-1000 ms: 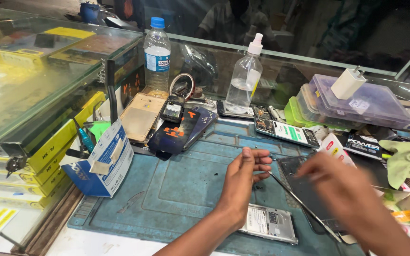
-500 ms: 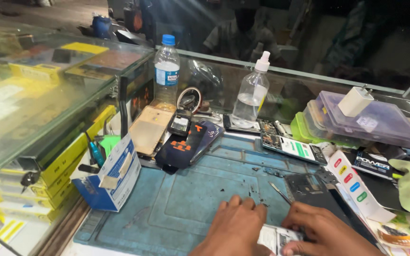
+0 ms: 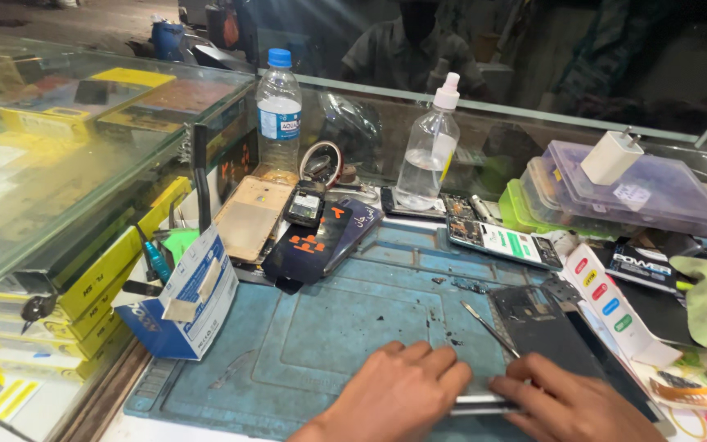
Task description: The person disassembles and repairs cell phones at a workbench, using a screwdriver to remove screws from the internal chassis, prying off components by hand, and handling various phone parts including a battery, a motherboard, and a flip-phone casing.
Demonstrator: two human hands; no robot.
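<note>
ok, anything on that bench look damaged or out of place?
Yes. Dark crumbs and debris are scattered on the blue mat. A phone with its back off lies open beside the right hand, and a bare circuit board sits loose at the mat's far edge. Both hands, left hand too, press on a flat silver part.

Both hands rest low on the worn blue rubber work mat (image 3: 345, 327). The left hand (image 3: 398, 393) lies palm down, fingers curled over a thin silvery flat part (image 3: 478, 402), and the right hand (image 3: 574, 403) pinches that part's other end. Just beyond the right hand lie a slim metal pry tool (image 3: 488, 327) and a dark opened phone body (image 3: 538, 323). Farther back stand a clear plastic water bottle with blue cap (image 3: 279, 110) and a clear spray bottle (image 3: 429, 155).
</note>
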